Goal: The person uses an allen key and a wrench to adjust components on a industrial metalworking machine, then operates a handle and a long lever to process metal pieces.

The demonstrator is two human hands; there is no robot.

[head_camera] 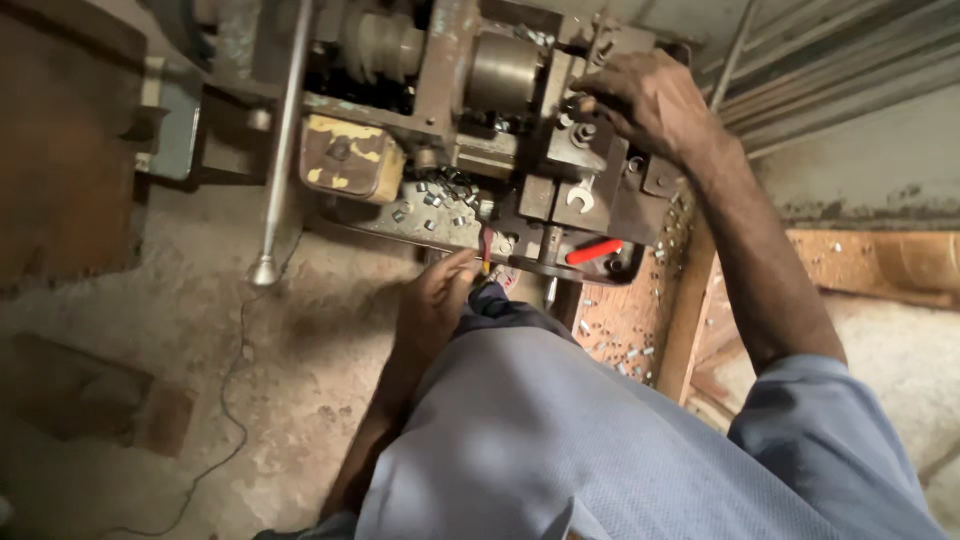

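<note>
Two hands: both rest at a worn metal machine [450, 120] filling the view from eleven to one o'clock.
Right hand [650, 100]: at one o'clock, palm down on the machine's upper block, fingers curled over a bolt [583, 130]; how firmly it grips cannot be told.
Left hand [435, 300]: near the centre, fingers bent and closed around something small under the machine's lower edge (the item itself is hidden).
Red handle [594, 251]: just right of the left hand, toward three o'clock from it, lying on the machine's lower plate.
Wrench [580, 195]: pale, open-ended, resting on the block below the right hand.
Small metal pieces [430, 205]: scattered on the plate at twelve o'clock from the left hand.
Long steel lever [283, 140]: at eleven o'clock, ending in a round knob.
Wooden tray [625, 325]: at four o'clock from the left hand, flecked with more small pieces.
</note>
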